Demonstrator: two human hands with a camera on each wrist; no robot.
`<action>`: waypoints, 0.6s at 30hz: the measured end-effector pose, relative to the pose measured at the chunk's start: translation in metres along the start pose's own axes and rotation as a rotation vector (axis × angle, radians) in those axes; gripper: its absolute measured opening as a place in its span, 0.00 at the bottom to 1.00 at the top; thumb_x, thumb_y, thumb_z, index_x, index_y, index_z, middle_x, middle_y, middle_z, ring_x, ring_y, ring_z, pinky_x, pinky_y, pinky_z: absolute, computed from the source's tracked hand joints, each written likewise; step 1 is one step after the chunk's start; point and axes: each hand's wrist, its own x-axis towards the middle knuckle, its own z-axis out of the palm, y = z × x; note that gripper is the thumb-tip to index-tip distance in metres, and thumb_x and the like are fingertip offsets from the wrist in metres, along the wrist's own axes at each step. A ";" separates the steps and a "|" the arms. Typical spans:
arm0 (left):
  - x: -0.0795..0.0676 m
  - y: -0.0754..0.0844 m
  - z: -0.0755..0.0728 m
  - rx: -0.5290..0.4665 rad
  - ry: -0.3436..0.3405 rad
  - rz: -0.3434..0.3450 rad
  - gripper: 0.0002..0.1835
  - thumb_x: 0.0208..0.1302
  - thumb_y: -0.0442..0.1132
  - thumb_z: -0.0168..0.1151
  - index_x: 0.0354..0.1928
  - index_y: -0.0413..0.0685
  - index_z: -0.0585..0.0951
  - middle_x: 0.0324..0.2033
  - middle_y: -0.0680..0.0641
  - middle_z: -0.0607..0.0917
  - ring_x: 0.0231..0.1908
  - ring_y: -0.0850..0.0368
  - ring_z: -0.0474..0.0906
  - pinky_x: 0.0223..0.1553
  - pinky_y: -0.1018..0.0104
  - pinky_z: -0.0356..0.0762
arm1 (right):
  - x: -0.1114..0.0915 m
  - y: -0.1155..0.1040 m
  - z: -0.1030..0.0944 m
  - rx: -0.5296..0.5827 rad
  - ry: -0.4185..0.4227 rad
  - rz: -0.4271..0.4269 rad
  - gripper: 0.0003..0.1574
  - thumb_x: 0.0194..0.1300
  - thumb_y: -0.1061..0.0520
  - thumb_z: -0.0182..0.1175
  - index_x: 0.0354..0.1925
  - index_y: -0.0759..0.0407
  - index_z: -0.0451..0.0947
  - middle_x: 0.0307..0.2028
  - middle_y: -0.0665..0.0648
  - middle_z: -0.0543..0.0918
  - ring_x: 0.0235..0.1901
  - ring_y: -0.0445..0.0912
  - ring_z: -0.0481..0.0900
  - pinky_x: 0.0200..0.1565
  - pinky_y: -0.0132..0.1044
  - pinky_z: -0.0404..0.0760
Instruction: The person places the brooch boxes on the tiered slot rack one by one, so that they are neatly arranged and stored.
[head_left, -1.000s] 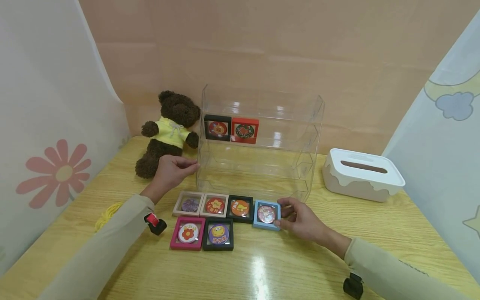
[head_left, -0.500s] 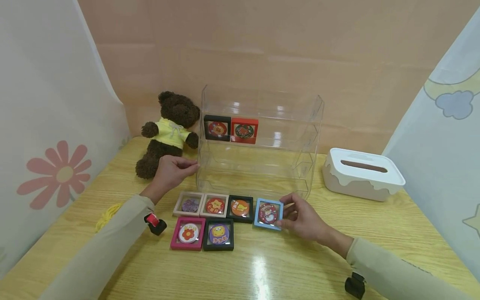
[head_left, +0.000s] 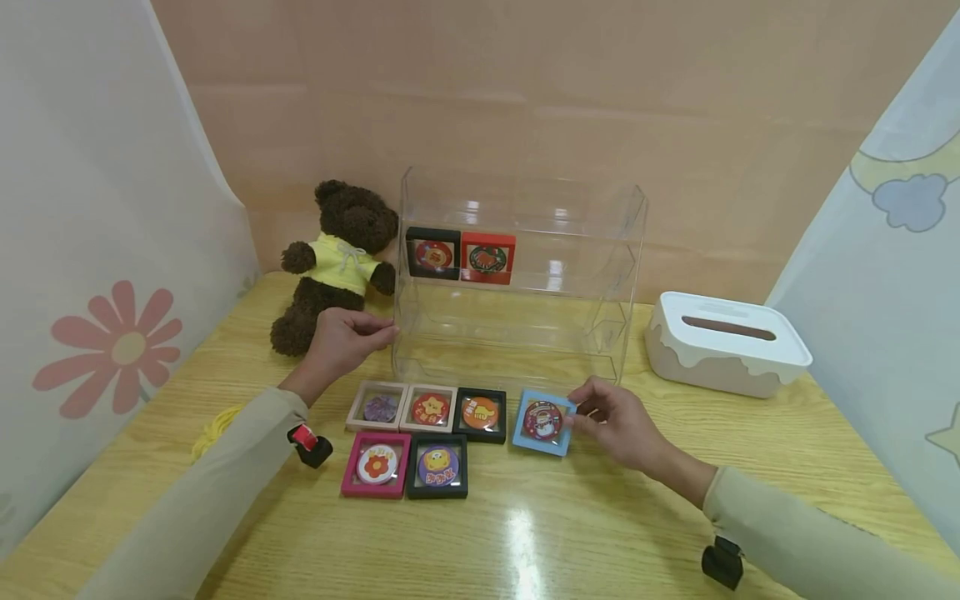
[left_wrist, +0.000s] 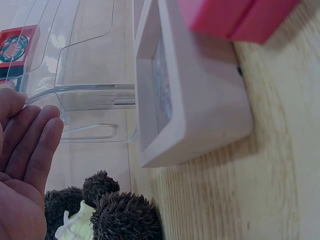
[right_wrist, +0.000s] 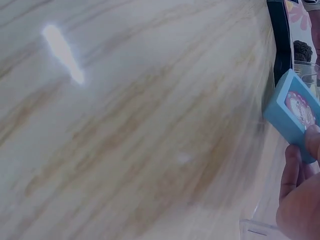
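Observation:
My right hand (head_left: pixel 618 421) pinches the right edge of a light-blue square frame (head_left: pixel 530 444) with a round badge inside. In the right wrist view, the thumb lies on the front of this blue frame (right_wrist: pixel 283 114). My left hand (head_left: pixel 341 346) pinches the left side edge of a clear tiered display rack (head_left: pixel 517 354). A black frame (head_left: pixel 433 273) and a red frame (head_left: pixel 487 277) stand side by side on one of its upper tiers. Several more framed badges lie in front of the rack, including a pink frame (head_left: pixel 347 465) and a black frame (head_left: pixel 459 493).
A brown teddy bear (head_left: pixel 356 218) in a yellow top leans left of the rack. To the right stands a white tissue box (head_left: pixel 727 367). Yellow cord (head_left: pixel 213 432) lies by the left forearm. Fabric walls (head_left: pixel 562 83) enclose the wooden table (head_left: pixel 420 550).
The right hand has moved slightly right with the blue frame, which is now lifted and tilted away from the black frame beside it. My left hand has stayed at the rack's edge.

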 end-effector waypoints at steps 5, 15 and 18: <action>-0.001 0.001 0.000 0.001 0.001 -0.005 0.08 0.58 0.30 0.67 0.37 0.29 0.85 0.31 0.36 0.85 0.28 0.52 0.83 0.26 0.73 0.78 | 0.000 -0.001 -0.004 0.009 -0.014 -0.022 0.07 0.58 0.69 0.65 0.33 0.61 0.77 0.32 0.54 0.81 0.30 0.44 0.80 0.30 0.35 0.80; -0.003 0.006 -0.001 0.001 -0.005 -0.041 0.09 0.59 0.30 0.66 0.38 0.29 0.85 0.31 0.37 0.85 0.29 0.51 0.83 0.27 0.72 0.79 | 0.000 -0.004 -0.007 0.051 -0.033 -0.049 0.04 0.59 0.69 0.63 0.31 0.63 0.78 0.32 0.56 0.81 0.28 0.44 0.81 0.27 0.33 0.79; -0.003 0.006 -0.001 -0.004 -0.007 -0.047 0.09 0.59 0.31 0.66 0.38 0.29 0.85 0.31 0.36 0.85 0.29 0.50 0.83 0.27 0.71 0.79 | 0.001 -0.005 -0.009 0.049 -0.028 -0.059 0.04 0.60 0.70 0.63 0.31 0.63 0.78 0.31 0.57 0.81 0.26 0.47 0.81 0.25 0.33 0.78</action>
